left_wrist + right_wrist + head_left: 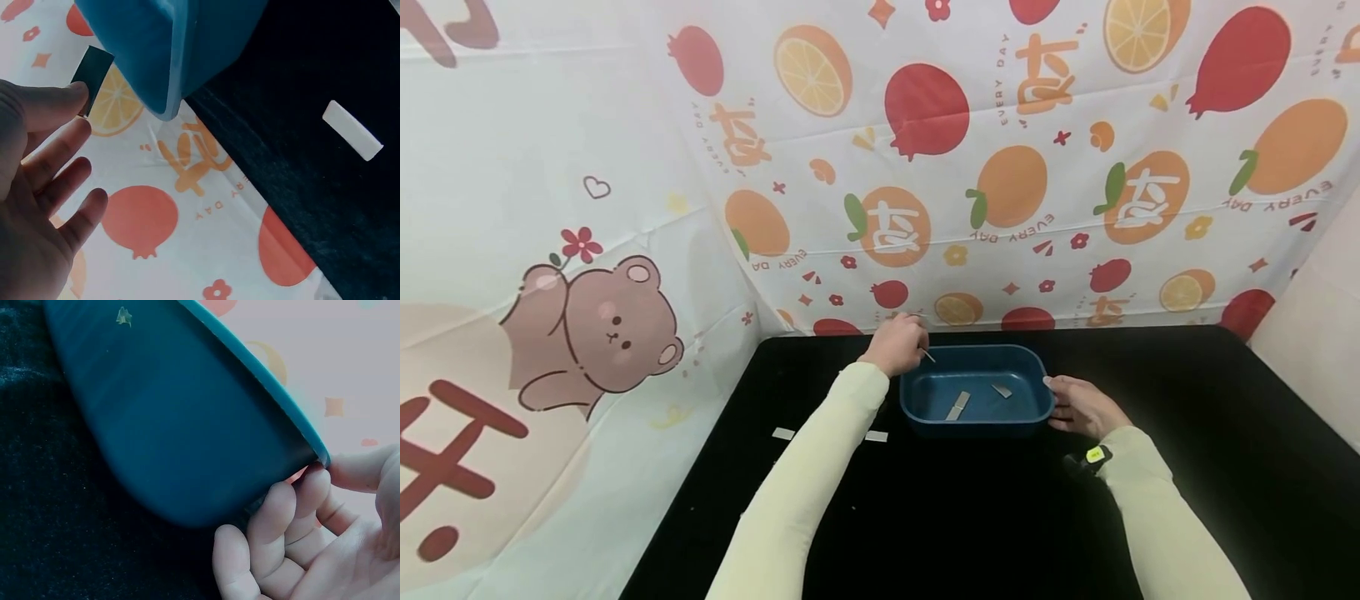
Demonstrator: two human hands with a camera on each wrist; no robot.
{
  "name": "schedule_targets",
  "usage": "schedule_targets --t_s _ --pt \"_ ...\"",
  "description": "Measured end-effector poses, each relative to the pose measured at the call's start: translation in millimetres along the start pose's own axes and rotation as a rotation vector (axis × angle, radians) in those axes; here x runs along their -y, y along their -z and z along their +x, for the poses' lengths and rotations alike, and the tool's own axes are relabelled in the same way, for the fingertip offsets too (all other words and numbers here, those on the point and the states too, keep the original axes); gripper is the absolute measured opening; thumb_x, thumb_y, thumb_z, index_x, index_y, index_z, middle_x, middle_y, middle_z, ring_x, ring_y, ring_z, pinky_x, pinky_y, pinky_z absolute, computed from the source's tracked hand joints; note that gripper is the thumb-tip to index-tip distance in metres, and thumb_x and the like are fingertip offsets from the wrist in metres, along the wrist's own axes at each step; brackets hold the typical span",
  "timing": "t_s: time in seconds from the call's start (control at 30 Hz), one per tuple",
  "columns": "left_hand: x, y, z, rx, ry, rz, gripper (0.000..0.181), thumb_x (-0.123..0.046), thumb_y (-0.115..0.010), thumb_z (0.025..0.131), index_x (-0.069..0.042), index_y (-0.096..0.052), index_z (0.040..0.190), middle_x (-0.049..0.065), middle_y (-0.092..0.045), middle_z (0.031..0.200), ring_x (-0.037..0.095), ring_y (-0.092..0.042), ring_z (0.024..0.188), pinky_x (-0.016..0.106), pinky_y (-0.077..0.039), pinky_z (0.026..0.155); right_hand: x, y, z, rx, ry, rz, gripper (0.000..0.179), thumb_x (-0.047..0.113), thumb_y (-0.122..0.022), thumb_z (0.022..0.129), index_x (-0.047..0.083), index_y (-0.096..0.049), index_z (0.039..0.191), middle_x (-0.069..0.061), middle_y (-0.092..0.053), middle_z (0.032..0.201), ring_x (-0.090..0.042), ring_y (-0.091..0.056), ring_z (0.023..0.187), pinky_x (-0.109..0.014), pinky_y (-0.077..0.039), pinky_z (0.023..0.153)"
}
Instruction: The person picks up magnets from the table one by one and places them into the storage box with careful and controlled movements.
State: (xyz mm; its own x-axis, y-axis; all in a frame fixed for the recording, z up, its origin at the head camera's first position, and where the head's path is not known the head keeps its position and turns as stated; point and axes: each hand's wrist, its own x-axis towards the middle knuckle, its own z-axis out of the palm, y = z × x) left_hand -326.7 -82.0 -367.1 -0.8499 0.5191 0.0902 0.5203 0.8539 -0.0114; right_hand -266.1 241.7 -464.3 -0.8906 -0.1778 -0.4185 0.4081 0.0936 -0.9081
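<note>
In the head view my left hand (897, 346) is over the left end of a blue plastic basin (977, 428). Between thumb and index finger it pinches a small flat rectangular piece (94, 70), which looks dark in the left wrist view; the other fingers spread loosely. My right hand (1081, 407) holds the basin's right end, thumb at the rim and fingers curled beneath it, as the right wrist view shows. Inside the basin lie small pale flat pieces, one cluster (958, 406) near the middle and another piece (1002, 390) right of it.
Left of the basin, two pale rectangular pieces lie on the black table (970, 517), one (783, 433) left of my forearm and one (876, 436) right of it. Behind the table hangs a fruit-print cloth (940, 183); a bear-print cloth (572, 467) lines the left side.
</note>
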Motion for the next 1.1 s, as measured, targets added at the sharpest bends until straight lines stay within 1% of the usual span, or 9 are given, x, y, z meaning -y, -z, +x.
schedule_targets --t_s 0.1,0.27,0.37,0.53,0.6,0.73,0.8,0.93,1.1 --pt "-4.0 -1.2 3.0 -0.009 0.015 -0.025 0.012 -0.018 -0.069 0.092 -0.014 -0.08 0.095 0.002 -0.07 0.106 0.021 -0.057 0.102 0.038 -0.053 0.09 -1 2 -0.9 -0.01 -0.002 0.005 0.026 0.042 -0.048 0.103 0.017 -0.055 0.107 0.005 -0.065 0.088 -0.014 -0.062 0.087 -0.033 -0.055 0.084" --pt "-4.5 -2.5 5.2 0.008 0.055 -0.052 0.012 -0.017 -0.069 0.092 -0.013 -0.08 0.096 0.002 -0.071 0.105 0.02 -0.058 0.103 0.038 -0.054 0.091 -1 2 1.7 -0.013 -0.01 0.009 0.026 0.042 -0.048 0.103 0.017 -0.055 0.109 0.005 -0.064 0.09 -0.015 -0.061 0.089 -0.033 -0.055 0.084" --pt "-4.9 -4.0 7.6 0.03 0.082 -0.064 0.012 -0.016 -0.068 0.091 -0.014 -0.08 0.095 0.002 -0.071 0.105 0.019 -0.06 0.1 0.036 -0.056 0.087 -1 3 2.3 -0.011 -0.009 0.006 0.025 0.042 -0.048 0.103 0.018 -0.055 0.107 0.005 -0.064 0.089 -0.014 -0.061 0.089 -0.032 -0.055 0.084" --pt "-5.6 -5.6 10.7 0.079 0.134 -0.087 0.012 -0.016 -0.068 0.092 -0.014 -0.079 0.095 0.002 -0.073 0.101 0.017 -0.064 0.088 0.033 -0.058 0.081 -1 2 1.7 -0.006 -0.01 0.009 0.026 0.044 -0.049 0.103 0.019 -0.055 0.106 0.005 -0.063 0.089 -0.014 -0.061 0.089 -0.032 -0.055 0.084" --pt "-7.6 -4.8 12.1 0.1 0.139 -0.095 0.012 -0.017 -0.067 0.093 -0.014 -0.078 0.096 0.002 -0.075 0.101 0.016 -0.065 0.086 0.034 -0.058 0.082 -1 4 0.8 -0.006 -0.007 0.007 0.026 0.043 -0.048 0.103 0.018 -0.055 0.106 0.005 -0.063 0.089 -0.014 -0.061 0.089 -0.032 -0.055 0.083" --pt "-12.2 -1.8 12.5 0.131 0.123 -0.11 0.013 -0.017 -0.066 0.094 -0.014 -0.078 0.099 0.002 -0.076 0.101 0.016 -0.066 0.085 0.035 -0.059 0.084 -2 6 -0.7 -0.017 -0.005 0.003 0.025 0.042 -0.047 0.104 0.019 -0.056 0.105 0.006 -0.064 0.087 -0.013 -0.061 0.086 -0.031 -0.055 0.082" --pt "-13.5 -1.4 12.2 0.149 0.12 -0.119 0.014 -0.017 -0.066 0.094 -0.014 -0.078 0.101 0.003 -0.076 0.102 0.016 -0.066 0.086 0.035 -0.059 0.085 -3 6 -1.3 -0.007 -0.001 0.001 0.025 0.042 -0.047 0.104 0.019 -0.056 0.105 0.007 -0.064 0.085 -0.012 -0.061 0.085 -0.031 -0.055 0.082" --pt "-13.4 -2.6 10.4 0.188 0.14 -0.157 0.016 -0.015 -0.065 0.095 -0.015 -0.077 0.104 0.003 -0.075 0.105 0.015 -0.066 0.086 0.036 -0.058 0.086 -1 5 -1.1 0.01 0.003 0.0 0.025 0.043 -0.048 0.103 0.019 -0.056 0.105 0.008 -0.066 0.084 -0.011 -0.062 0.084 -0.031 -0.055 0.083" --pt "-11.8 -6.4 9.9 0.201 0.163 -0.217 0.017 -0.013 -0.064 0.094 -0.014 -0.077 0.105 0.003 -0.074 0.108 0.016 -0.066 0.087 0.039 -0.058 0.087 1 2 -0.3 0.008 -0.004 0.003 0.024 0.043 -0.049 0.103 0.02 -0.056 0.105 0.008 -0.066 0.085 -0.011 -0.062 0.085 -0.031 -0.054 0.082"
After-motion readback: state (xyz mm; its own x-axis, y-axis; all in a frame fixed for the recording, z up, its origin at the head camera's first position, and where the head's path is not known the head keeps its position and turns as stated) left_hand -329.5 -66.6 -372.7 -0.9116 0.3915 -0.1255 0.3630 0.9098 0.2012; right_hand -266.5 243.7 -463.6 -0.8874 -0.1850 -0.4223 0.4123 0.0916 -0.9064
